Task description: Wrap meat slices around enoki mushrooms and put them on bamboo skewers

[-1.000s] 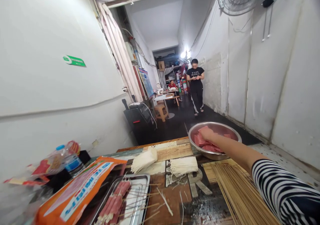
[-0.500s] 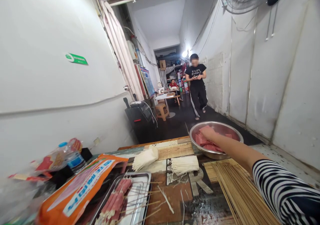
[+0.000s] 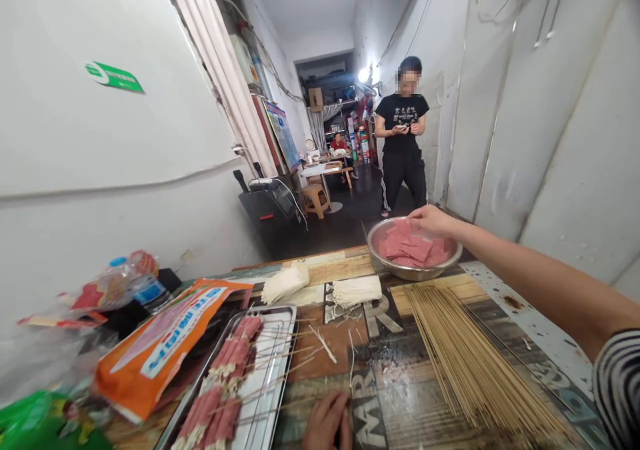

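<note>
My right hand (image 3: 429,222) reaches over the rim of a steel bowl (image 3: 415,273). Its fingertips pinch the edge of a thin pink meat slice (image 3: 399,229), on a pile of similar slices. At the bottom edge, my left hand (image 3: 327,422) rests on the table with fingers lying loosely together, seemingly holding nothing; part of it is cut off. Left of it is a metal tray (image 3: 274,370) with several skewered meat rolls (image 3: 233,357) wrapped around white enoki mushrooms. Two enoki bunches (image 3: 356,291) (image 3: 286,282) lie between tray and bowl.
Bamboo skewers (image 3: 470,357) are heaped at the right. An orange package (image 3: 167,343), a water bottle (image 3: 150,293) and a green bag (image 3: 50,420) crowd the left. Beyond the bowl stands a person (image 3: 403,130) holding a phone; another person sits far back.
My right hand has risen from inside the bowl to its far rim. My left hand has come into view at the bottom. The standing person has walked closer, and the view has tilted down.
</note>
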Action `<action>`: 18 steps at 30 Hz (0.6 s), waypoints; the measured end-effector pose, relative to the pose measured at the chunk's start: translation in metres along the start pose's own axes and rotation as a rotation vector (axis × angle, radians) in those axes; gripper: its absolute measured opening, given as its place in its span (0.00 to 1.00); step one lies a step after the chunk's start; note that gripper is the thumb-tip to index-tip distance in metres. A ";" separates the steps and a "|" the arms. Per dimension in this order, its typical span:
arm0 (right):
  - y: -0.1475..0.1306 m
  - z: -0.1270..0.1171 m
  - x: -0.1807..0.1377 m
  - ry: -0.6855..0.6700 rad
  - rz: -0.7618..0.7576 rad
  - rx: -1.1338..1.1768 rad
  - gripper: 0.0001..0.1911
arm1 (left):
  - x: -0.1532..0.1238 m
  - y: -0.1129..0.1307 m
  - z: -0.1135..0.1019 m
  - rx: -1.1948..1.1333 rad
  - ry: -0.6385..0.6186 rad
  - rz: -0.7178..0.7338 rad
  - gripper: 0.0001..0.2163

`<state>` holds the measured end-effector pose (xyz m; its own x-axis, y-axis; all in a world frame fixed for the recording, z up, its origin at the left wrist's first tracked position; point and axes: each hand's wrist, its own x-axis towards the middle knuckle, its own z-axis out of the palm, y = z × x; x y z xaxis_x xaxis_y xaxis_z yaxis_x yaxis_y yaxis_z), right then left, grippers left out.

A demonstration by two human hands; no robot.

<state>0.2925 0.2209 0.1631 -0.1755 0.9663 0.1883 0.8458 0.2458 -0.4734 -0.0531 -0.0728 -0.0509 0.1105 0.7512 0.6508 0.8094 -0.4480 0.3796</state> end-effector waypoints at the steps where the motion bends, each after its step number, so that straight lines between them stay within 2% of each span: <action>1: -0.005 -0.002 -0.015 -0.039 -0.035 0.049 0.17 | 0.001 -0.001 -0.001 0.004 -0.003 0.048 0.12; 4: -0.025 -0.001 -0.061 -0.256 -0.156 0.233 0.17 | 0.004 0.008 -0.008 -0.006 -0.032 0.016 0.13; 7: -0.047 0.012 -0.096 -0.445 -0.275 0.257 0.15 | 0.009 0.025 -0.015 -0.048 -0.060 -0.130 0.15; 9: -0.059 0.029 -0.113 -0.457 -0.353 0.209 0.13 | 0.011 0.033 -0.017 -0.064 -0.080 -0.179 0.14; 14: -0.069 0.082 -0.159 -0.376 -0.607 0.175 0.14 | 0.010 0.040 -0.024 -0.064 -0.081 -0.200 0.13; 18: -0.071 0.098 -0.202 -0.412 -0.743 0.072 0.11 | 0.002 0.036 -0.027 -0.082 -0.038 -0.164 0.13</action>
<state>0.2184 0.0157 0.0745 -0.8534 0.4993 0.1499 0.4068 0.8177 -0.4073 -0.0392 -0.1007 -0.0179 0.0040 0.8346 0.5509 0.7686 -0.3550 0.5322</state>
